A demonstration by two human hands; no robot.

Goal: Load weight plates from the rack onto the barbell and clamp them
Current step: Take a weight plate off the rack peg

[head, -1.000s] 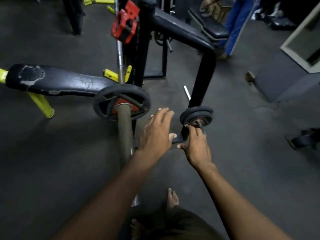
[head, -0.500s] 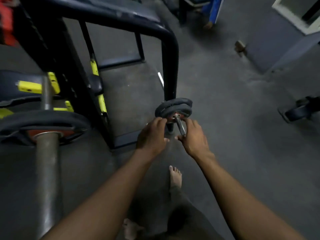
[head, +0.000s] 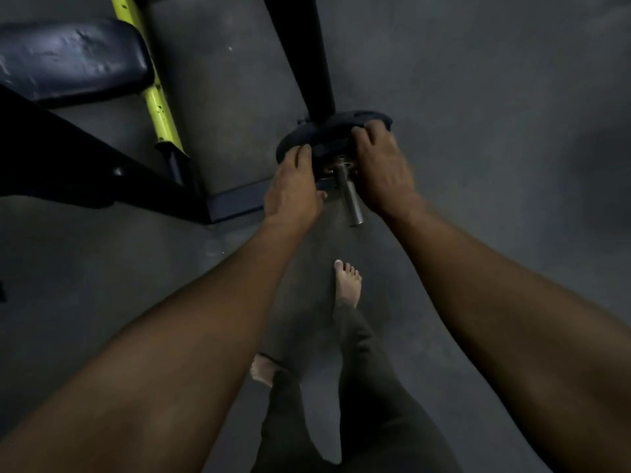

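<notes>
Change: half a second ago both hands only hovered at the peg; now they have closed on the stack, one to each side, and the view has dropped to look almost straight down at it.
Left hand: the left hand (head: 293, 186) grips the left rim of the small black round weight plates (head: 329, 139), fingers curled over the edge and thumb underneath.
Right hand: the right hand (head: 380, 165) grips the right rim, fingers hooked over the top; whether the thumb is under the plate I cannot tell.
Plates: centre of the frame, still seated on the short grey steel storage peg (head: 348, 196), which sticks out bare towards the lower middle.
Rack: the black steel rack upright (head: 307, 52) rises behind the plates towards the upper centre.
Surroundings: a worn dark padded bench (head: 68, 59) on a yellow metal leg (head: 153, 87) in the upper left; bare feet on the grey floor (head: 495, 131) below.
Meaning: the grip looks set, so sliding a plate off the peg should come next. The barbell is out of view.
</notes>
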